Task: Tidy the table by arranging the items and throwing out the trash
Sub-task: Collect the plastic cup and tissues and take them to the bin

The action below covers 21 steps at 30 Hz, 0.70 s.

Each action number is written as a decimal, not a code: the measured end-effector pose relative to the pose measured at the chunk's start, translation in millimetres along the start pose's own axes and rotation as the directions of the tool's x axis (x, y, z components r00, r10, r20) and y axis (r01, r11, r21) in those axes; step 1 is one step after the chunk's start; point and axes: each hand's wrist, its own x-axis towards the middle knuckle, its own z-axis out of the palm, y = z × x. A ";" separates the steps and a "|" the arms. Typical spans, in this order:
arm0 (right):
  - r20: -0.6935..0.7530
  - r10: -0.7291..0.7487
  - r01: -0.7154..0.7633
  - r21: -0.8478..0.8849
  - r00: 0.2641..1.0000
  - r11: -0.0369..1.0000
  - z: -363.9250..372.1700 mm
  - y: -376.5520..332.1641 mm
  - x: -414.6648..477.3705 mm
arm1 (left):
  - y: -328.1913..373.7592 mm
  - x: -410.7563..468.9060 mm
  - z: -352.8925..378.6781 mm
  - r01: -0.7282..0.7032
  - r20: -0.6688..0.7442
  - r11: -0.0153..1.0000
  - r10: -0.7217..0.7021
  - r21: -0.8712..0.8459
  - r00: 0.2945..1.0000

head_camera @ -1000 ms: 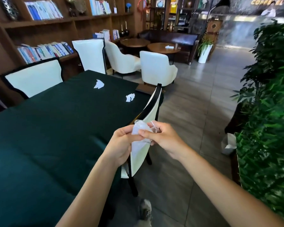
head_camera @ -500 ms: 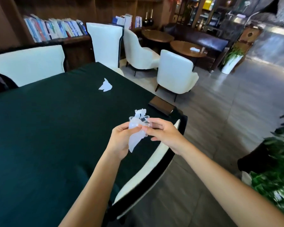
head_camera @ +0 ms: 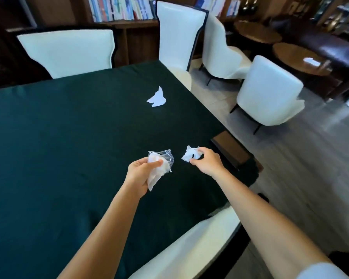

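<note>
Crumpled white tissue scrap (head_camera: 190, 155) now pinched in fingertips of right hand (head_camera: 205, 162), just above the dark green tablecloth (head_camera: 69, 137) near the table's edge at about 3 o'clock. Half a second back, lying on the cloth beyond both hands; one piece fewer left on the table. Beside it at 9 o'clock, close but apart, clear crinkled plastic bag stuffed with white tissue (head_camera: 159, 166), clenched in left hand (head_camera: 141, 176), thumb pressed across the front. Both hands joined on that bag a moment ago, now separated. Likely next: scrap into the bag. Farther out at 12 o'clock, flat white torn paper piece (head_camera: 157, 97), untouched on the cloth, well apart from both hands. White upholstered chairs (head_camera: 69, 51) around the table. Collection partly done; no bin visible now.
</note>
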 end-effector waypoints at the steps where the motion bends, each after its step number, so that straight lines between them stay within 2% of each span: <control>1: 0.025 -0.023 0.025 -0.087 0.999 0.996 1.5 6.7 21.2 | 0.3 10.0 5.8 0.007 -0.027 1.000 -0.007 -0.007 1.000; 4: 0.116 -0.065 0.103 -0.356 0.991 0.929 11.9 29.1 81.0 | 1.3 38.3 23.2 0.045 -0.110 0.998 -0.049 -0.041 0.993; 7: 0.243 -0.055 0.169 -0.477 0.968 0.863 24.2 45.9 120.9 | 1.7 64.3 36.9 0.069 -0.161 0.996 -0.078 -0.059 0.984; 12: 0.503 -0.131 0.439 -0.564 0.855 0.699 30.6 57.3 161.6 | 10.2 96.6 53.6 0.071 -0.195 0.993 -0.088 -0.093 0.977; 15: 0.591 -0.170 0.546 -0.546 0.789 0.635 27.7 59.7 181.2 | 15.6 112.2 60.8 0.069 -0.199 0.994 -0.085 -0.089 0.976; 21: 0.599 -0.237 0.511 -0.340 0.765 0.790 7.6 28.3 228.0 | 28.0 146.1 72.7 0.067 -0.215 0.997 -0.073 -0.034 0.974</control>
